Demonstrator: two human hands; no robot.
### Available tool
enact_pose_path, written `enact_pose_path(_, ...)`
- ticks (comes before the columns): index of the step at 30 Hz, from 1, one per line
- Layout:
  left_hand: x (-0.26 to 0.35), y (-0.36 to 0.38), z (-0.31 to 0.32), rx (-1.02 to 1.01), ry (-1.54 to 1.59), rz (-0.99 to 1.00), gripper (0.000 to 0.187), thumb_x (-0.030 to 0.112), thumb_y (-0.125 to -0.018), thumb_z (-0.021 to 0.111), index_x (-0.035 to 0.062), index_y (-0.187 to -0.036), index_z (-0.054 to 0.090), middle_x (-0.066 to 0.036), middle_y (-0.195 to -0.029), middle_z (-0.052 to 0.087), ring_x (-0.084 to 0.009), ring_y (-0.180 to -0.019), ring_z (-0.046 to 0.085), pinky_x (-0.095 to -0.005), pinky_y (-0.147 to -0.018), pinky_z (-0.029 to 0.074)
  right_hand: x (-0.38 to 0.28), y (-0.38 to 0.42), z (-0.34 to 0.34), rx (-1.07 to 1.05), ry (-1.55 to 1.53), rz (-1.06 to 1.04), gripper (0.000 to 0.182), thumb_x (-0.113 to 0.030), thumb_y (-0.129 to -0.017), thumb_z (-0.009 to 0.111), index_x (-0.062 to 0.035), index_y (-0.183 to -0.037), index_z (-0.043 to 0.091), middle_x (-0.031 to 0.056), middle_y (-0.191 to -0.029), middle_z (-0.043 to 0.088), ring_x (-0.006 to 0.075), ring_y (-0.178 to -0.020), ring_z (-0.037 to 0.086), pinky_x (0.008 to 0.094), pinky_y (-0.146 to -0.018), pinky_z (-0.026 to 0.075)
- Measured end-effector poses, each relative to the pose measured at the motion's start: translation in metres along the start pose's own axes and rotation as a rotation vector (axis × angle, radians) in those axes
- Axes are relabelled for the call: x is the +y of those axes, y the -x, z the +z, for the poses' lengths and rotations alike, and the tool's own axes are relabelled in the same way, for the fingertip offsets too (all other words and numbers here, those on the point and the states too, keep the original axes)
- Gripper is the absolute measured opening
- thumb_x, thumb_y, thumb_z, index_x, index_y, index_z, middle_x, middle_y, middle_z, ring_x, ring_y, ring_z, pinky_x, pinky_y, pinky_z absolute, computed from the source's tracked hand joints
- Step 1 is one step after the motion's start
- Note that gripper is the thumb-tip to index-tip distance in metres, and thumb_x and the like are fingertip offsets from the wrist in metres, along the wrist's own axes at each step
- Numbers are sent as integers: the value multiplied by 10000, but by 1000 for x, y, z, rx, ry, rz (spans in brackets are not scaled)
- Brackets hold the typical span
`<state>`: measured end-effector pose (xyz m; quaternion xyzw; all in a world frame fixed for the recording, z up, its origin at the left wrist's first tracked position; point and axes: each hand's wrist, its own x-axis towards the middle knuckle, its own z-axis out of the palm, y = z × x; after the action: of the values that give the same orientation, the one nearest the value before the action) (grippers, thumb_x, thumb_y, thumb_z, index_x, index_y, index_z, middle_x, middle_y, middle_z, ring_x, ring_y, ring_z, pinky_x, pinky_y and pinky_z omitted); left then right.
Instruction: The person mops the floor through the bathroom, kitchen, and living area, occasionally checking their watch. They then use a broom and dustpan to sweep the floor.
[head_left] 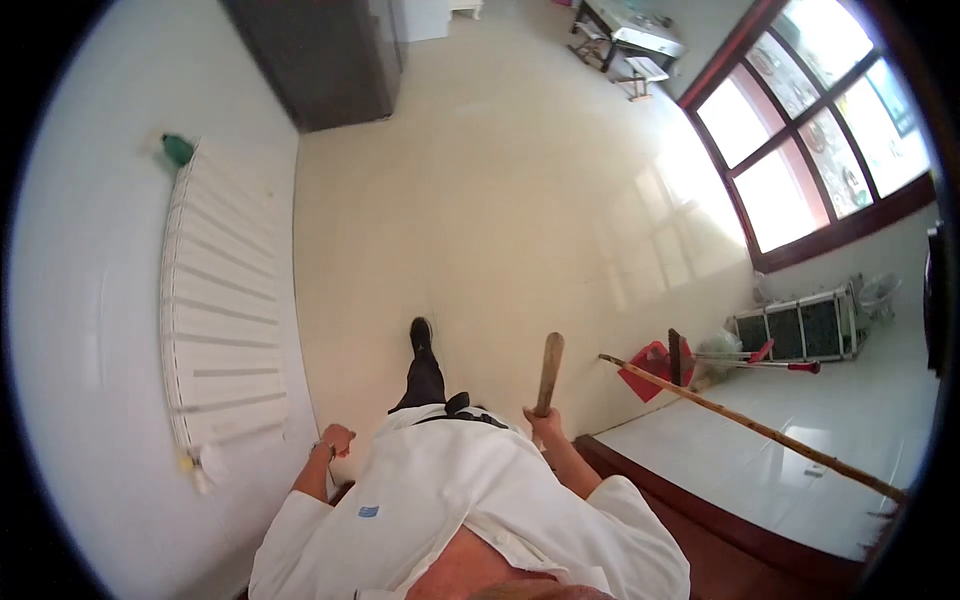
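My right hand (544, 424) is closed around the lower end of a thick wooden stick (549, 373). The stick points forward and slightly right, with its rounded end away from me; its lower end is hidden in my grip. At my left side hangs my left hand (338, 440), its fingers curled in and nothing visible in them. A band circles that wrist. The white radiator (225, 320) on the wall is the thing nearest to it.
A tall dark cabinet (335, 70) stands ahead on the left. To the right, a long thin pole (740, 418) leans across near a red dustpan (650, 372) and a metal-framed rack (800, 328). Farther off are a table (640, 38) and a stool (645, 70), near the window (800, 125).
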<state>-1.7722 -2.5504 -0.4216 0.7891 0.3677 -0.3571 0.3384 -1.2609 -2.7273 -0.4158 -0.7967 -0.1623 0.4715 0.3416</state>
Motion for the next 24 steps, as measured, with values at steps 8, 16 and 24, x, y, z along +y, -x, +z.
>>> enact_pose_path(8,-14,-120,-286,317,656,-295,220,142,-808,500,3,-656,578,-100,-544,586,-194,-462,596,-323,-455,498,-8,6,12,313,21,109,292,-227,-765,737,11,-727,573,5,-629,525,109,-599,449,307,-546,424)
enact_pose_path(16,75,-221,-432,302,530,-34,197,151,-799,524,23,-653,561,-54,-535,538,-154,-443,551,-298,-415,471,-14,-1,68,531,197,-201,197,-224,-728,717,-55,-767,623,157,-638,560,220,-602,561,364,-599,464)
enact_pose_path(24,128,-281,-480,159,283,43,252,208,-789,517,-1,-664,582,-113,-551,583,-189,-454,582,-329,-483,494,-104,-139,-26,556,-68,138,307,-249,-728,763,13,-779,610,32,-627,544,136,-587,480,344,-552,425)
